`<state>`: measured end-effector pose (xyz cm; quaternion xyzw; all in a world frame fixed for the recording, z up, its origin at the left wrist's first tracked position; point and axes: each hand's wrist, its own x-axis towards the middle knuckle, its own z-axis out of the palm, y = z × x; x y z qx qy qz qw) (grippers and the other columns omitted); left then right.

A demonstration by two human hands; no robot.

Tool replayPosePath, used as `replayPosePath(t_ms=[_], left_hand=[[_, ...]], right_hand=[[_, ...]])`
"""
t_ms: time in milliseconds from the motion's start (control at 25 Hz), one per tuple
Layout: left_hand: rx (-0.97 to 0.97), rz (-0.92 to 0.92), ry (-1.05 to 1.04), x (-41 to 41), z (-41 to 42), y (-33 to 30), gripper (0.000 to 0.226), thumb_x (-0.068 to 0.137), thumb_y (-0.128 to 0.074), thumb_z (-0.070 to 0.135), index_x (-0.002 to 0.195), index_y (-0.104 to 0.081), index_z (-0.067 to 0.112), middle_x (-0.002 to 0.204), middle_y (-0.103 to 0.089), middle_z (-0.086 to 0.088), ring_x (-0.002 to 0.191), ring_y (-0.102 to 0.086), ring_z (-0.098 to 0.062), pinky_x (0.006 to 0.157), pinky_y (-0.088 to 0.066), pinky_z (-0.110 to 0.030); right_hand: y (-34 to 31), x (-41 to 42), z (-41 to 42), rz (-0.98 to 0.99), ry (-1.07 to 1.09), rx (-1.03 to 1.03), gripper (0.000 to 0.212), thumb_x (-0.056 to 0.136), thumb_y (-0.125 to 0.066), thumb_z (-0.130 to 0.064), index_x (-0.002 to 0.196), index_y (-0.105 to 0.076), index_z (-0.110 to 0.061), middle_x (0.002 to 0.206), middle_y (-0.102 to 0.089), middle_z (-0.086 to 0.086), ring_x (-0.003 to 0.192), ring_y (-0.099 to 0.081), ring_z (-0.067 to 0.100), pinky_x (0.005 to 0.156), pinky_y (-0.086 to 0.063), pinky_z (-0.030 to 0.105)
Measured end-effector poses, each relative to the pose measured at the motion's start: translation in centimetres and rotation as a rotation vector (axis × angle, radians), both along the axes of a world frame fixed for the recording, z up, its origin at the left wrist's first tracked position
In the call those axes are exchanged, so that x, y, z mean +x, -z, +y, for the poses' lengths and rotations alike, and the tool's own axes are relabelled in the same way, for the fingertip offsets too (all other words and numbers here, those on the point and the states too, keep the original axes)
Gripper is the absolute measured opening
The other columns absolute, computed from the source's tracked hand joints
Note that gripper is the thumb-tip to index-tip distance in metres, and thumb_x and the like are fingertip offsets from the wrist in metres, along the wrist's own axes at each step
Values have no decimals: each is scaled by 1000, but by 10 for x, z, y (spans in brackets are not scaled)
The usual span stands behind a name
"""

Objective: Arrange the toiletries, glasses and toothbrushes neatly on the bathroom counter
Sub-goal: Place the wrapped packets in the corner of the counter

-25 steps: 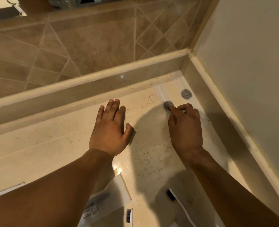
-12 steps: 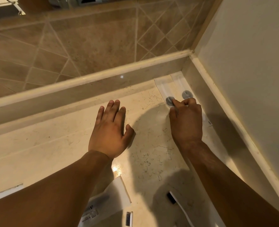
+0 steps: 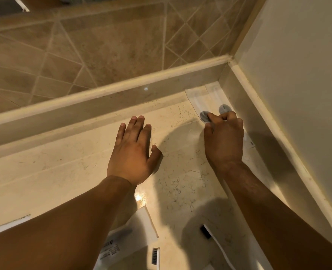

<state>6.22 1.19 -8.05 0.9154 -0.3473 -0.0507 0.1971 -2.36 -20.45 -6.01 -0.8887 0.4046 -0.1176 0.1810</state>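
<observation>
The left hand (image 3: pixel 132 152) lies flat, fingers straight, on the tabletop (image 3: pixel 180 182), holding nothing. The right hand (image 3: pixel 222 137), fingers curled, pinches a wrapped packet (image 3: pixel 197 100) in the far right corner, just beside a second one (image 3: pixel 216 92). Judged: lining packets up; next, square the edges, then fetch the near toothbrushes (image 3: pixel 155 256).

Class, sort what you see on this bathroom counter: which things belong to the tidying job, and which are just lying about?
Belonging to the job:
- two wrapped packets in the corner, right hand pinching one
- white toothbrush
- black-headed toothbrush
- flat paper sachet

Just lying about:
- white strip at the left edge, unidentifiable
- left hand resting flat on the counter
</observation>
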Motion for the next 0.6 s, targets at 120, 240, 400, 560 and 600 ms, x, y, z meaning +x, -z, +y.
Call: replayPosePath(t_ms=[120,240,400,560,600], left_hand=[[-3,-4,-1,0,-1,1,64,99,-40,42,154,-44,9,169,-27,-12,159,-12,-24,130,2,-39],[0,-5,-6,0,-1,1,65,98,-39,42,153,-44,9,169,-27,-12,159,-12,-23,130,1,-39],[15,27,-12,-4,1,-4,64,98,-42,40,154,-43,9,169,-27,-11,159,-11,-23,129,3,-38],[21,14,-5,-3,0,-4,63,98,-47,37,153,-44,6,168,-29,-14,159,-15,-27,130,-2,-43],[25,14,-12,-4,0,-4,64,98,-46,38,153,-45,6,168,-29,-15,158,-16,-27,130,-3,-44]], right_hand=[[-3,-4,3,48,-41,-31,33,99,-58,-41,129,-67,-29,144,-54,7,129,-51,26,114,-38,46],[-5,-16,18,6,-65,35,38,99,-55,-44,135,-58,-34,141,-51,4,129,-46,23,115,-35,43],[-9,-48,49,-92,-105,232,30,100,-56,-34,130,-60,-30,128,-51,-4,121,-50,17,111,-46,43],[-15,-86,82,-195,-313,272,18,97,-62,-12,113,-69,-9,108,-64,5,98,-61,21,92,-55,38],[-16,-96,93,-221,-372,258,16,95,-63,-7,110,-70,-4,103,-66,9,93,-62,23,86,-56,36]])
